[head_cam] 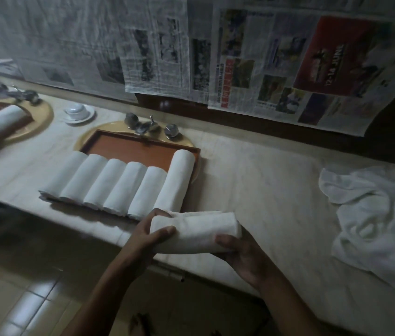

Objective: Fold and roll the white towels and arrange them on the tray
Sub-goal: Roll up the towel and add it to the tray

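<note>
Both hands (pixel 143 241) grip rolled towel (pixel 195 232) — cylindrical.

I'm seeing a rolled white towel (pixel 195 232) lying crosswise just past the counter's front edge, one flap sticking out at its far side. Six rolled towels (pixel 119 183) are lying side by side on the brown tray (pixel 131 149), near ends overhanging its front rim, the rightmost longest. Loose unrolled towels (pixel 373 214) are lying crumpled at right, well apart.

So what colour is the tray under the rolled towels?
Reddish-brown tray, seen in the head view.
</note>
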A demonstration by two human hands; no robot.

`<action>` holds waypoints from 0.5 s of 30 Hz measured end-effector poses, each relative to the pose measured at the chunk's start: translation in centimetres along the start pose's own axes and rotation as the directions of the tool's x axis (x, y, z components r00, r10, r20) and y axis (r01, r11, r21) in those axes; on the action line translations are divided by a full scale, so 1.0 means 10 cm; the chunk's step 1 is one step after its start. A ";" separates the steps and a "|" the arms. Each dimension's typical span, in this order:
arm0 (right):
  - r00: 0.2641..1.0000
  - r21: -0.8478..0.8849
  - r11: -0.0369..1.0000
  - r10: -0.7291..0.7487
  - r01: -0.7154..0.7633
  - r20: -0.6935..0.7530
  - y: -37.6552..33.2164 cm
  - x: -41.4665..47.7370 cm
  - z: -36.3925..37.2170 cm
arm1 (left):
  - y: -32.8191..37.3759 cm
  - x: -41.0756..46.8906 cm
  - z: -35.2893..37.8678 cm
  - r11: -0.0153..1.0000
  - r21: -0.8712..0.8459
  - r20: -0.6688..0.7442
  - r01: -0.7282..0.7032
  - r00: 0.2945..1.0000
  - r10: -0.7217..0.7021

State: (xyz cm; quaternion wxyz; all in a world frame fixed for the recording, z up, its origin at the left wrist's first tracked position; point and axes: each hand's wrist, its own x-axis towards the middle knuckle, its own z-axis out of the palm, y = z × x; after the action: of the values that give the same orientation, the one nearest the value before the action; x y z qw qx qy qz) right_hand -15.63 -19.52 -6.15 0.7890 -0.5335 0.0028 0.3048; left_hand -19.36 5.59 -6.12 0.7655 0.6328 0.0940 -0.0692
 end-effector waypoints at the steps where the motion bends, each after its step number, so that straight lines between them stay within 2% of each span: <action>1: 1.000 -0.034 0.999 -0.028 0.029 0.007 0.00 0.08 0.12 | 0.04 -0.01 -0.14 1.000 0.011 -0.011 -0.013 1.000 0.013; 7: 0.992 -0.158 0.980 -0.124 0.123 0.001 0.13 0.54 0.76 | 0.21 0.00 -0.83 1.000 0.002 -0.070 -0.028 0.997 0.028; 15: 0.964 -0.340 0.937 -0.160 0.080 -0.213 0.15 1.15 1.77 | 0.58 0.20 -1.72 0.999 0.046 -0.264 -0.013 0.964 0.025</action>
State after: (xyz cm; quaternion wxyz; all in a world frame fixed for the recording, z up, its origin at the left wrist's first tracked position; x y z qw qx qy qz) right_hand -12.69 1.30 -3.56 0.7005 -0.6889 0.0136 0.1858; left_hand -17.10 23.61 -4.16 0.7327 0.6539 0.1875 0.0211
